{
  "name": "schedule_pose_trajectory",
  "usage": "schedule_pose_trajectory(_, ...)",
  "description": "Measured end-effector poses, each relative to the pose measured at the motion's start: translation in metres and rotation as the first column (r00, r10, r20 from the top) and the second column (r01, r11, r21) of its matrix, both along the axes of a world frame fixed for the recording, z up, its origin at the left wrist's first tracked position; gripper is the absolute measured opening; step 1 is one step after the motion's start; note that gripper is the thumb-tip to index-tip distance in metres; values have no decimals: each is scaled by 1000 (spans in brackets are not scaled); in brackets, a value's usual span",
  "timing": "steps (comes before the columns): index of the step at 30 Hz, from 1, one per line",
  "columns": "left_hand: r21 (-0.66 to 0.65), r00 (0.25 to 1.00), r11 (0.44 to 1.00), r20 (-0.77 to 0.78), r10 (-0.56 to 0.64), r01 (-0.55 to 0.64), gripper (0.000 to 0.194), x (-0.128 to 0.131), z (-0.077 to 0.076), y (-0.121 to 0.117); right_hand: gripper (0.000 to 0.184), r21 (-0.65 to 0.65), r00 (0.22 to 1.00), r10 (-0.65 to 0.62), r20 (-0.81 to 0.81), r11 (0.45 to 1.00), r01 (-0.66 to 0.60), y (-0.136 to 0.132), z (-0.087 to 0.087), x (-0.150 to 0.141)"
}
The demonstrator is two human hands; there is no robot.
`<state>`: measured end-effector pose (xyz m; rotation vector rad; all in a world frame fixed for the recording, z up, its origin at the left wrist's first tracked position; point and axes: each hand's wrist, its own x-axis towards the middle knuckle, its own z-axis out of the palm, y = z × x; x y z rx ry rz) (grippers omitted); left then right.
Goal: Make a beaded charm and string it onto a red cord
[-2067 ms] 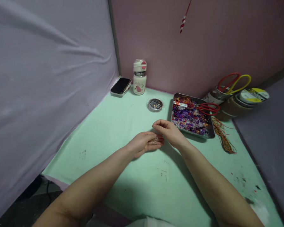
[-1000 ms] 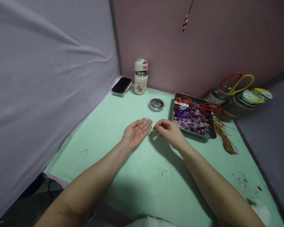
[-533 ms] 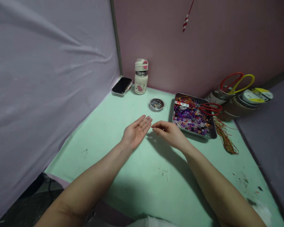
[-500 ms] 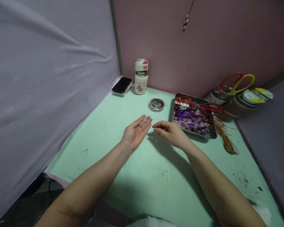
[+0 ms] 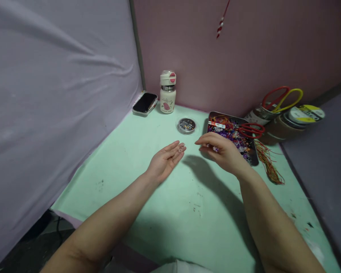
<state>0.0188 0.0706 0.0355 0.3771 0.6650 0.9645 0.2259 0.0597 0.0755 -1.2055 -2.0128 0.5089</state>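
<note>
My left hand [image 5: 165, 159] is palm up over the table, fingers slightly curled. It holds a small cluster of clear beads [image 5: 181, 147] on its fingertips. To its right hovers my right hand [image 5: 220, 151], thumb and fingers apart, with nothing visible held between them. That hand covers the near left part of a metal tray [image 5: 255, 157]. Inside the tray lie many purple, dark, red and clear beads [image 5: 241, 143]. Behind my left hand stands a round clear case [image 5: 186, 125] with small dark and shiny pieces in it.
Red scissors [image 5: 251, 130] lie across the tray. Beyond it are a cup with red and yellow handles [image 5: 287, 100] and a lidded jar [image 5: 290, 123]. Coloured cords [image 5: 269, 167] lie to its right. A bottle [image 5: 168, 93] and phone [image 5: 145, 103] stand at the back of the green table [image 5: 125, 159].
My right hand has moved right and up, away from my left fingertips to the tray, and its fingers have spread. My left hand keeps the clear beads, turning slightly.
</note>
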Motion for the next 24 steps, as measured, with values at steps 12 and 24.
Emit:
schedule_pose_trajectory(12,0,999,999,6,-33,33,39,1,-1,-2,14,71,984,175,-5,982,-175,-5,6,-10)
schedule_pose_trajectory(24,23,999,999,-31,-23,23,35,3,-3,-4,10,172,992,-24,120,985,3,-8,-4,-31)
